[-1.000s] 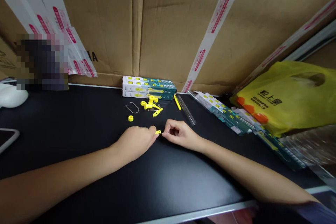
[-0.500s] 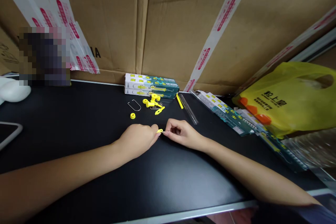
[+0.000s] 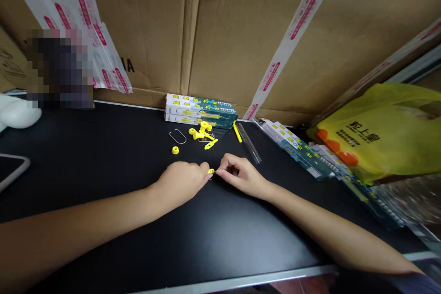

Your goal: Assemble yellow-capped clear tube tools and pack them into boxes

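My left hand (image 3: 184, 183) pinches a small yellow plastic piece (image 3: 211, 171), most of it hidden by the fingers. Facing it, my right hand (image 3: 240, 174) is closed on a thin metal wire, of which only a short bit shows at the yellow piece's end. Just beyond the hands lie several yellow plastic parts (image 3: 200, 135), with a metal spring (image 3: 206, 139) partly under them. A yellow slotted piece (image 3: 211, 144) is nearest to the fingers. Farther left are a yellow ring-shaped cap (image 3: 175, 150) and a bent metal loop (image 3: 178, 137).
Spring-scale boxes (image 3: 200, 111) stand against the cardboard at the back. A yellow stick (image 3: 237, 132) and a clear tube (image 3: 250, 143) lie beside them. Flattened packages (image 3: 303, 151) and a yellow bag (image 3: 375, 133) are on the right. A white-edged device (image 3: 14, 170) sits at left.
The view has shifted slightly. Both hands keep their pinch, and the yellow piece and wire stay between them with only a slight movement of the fingers.
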`<act>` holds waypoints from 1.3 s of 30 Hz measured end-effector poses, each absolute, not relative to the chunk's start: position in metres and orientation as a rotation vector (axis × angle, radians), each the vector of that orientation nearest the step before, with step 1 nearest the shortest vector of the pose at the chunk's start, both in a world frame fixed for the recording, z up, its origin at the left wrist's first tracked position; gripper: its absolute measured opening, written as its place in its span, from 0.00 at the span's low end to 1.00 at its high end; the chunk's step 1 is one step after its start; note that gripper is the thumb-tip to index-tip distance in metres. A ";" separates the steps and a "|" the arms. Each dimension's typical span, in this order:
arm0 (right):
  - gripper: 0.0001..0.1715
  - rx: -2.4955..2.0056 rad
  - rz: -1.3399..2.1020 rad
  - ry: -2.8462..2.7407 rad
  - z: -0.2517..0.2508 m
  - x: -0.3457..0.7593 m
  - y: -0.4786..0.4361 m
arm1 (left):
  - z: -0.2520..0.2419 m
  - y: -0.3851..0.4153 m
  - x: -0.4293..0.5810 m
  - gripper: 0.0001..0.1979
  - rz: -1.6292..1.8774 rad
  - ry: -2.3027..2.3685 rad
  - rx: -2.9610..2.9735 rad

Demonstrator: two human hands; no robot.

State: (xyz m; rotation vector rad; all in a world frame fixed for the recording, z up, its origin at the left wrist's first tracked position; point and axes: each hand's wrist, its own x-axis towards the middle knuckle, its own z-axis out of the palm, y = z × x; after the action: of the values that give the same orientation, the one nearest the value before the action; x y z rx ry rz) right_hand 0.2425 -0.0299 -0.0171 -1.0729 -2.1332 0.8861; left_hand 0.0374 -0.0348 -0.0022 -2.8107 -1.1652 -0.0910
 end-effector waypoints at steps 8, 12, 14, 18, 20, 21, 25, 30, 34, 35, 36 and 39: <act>0.15 -1.069 0.931 -2.104 -0.018 0.241 -0.030 | -0.006 -0.034 0.036 0.14 -0.123 -1.100 -2.782; 0.16 -1.069 0.943 -2.098 -0.016 0.241 -0.029 | -0.007 -0.033 0.037 0.14 -0.135 -1.086 -2.790; 0.16 -1.073 0.948 -2.100 -0.016 0.241 -0.029 | -0.007 -0.032 0.037 0.14 -0.143 -1.083 -2.796; 0.17 -1.069 0.934 -2.078 -0.017 0.240 -0.029 | -0.007 -0.032 0.038 0.15 -0.153 -1.075 -2.788; 0.17 -1.065 0.918 -2.058 -0.019 0.239 -0.031 | -0.007 -0.033 0.038 0.15 -0.154 -1.075 -2.779; 0.17 -1.065 0.908 -2.049 -0.019 0.238 -0.032 | -0.007 -0.034 0.039 0.15 -0.154 -1.074 -2.777; 0.17 -1.085 0.863 -2.010 -0.021 0.233 -0.037 | -0.006 -0.037 0.039 0.15 -0.158 -1.067 -2.778; 0.16 -1.103 0.874 -1.968 -0.022 0.230 -0.039 | -0.006 -0.040 0.038 0.15 -0.191 -1.081 -2.778; 0.17 -1.102 0.895 -1.944 -0.022 0.230 -0.039 | -0.005 -0.040 0.038 0.16 -0.185 -1.119 -2.787; 0.17 -1.102 0.900 -1.940 -0.022 0.230 -0.040 | -0.005 -0.040 0.038 0.16 -0.179 -1.121 -2.793; 0.17 -1.100 0.904 -1.937 -0.022 0.230 -0.040 | -0.005 -0.040 0.038 0.16 -0.174 -1.122 -2.798; 0.17 -1.083 0.931 -1.929 -0.022 0.230 -0.040 | -0.004 -0.040 0.038 0.16 -0.149 -1.121 -2.817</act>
State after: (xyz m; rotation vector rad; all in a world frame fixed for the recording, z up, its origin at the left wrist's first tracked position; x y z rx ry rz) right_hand 0.2296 -0.0399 -0.0222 -1.0830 -1.9292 0.9311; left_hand 0.0379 -0.0398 -0.0045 -2.8170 -1.1215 -0.1492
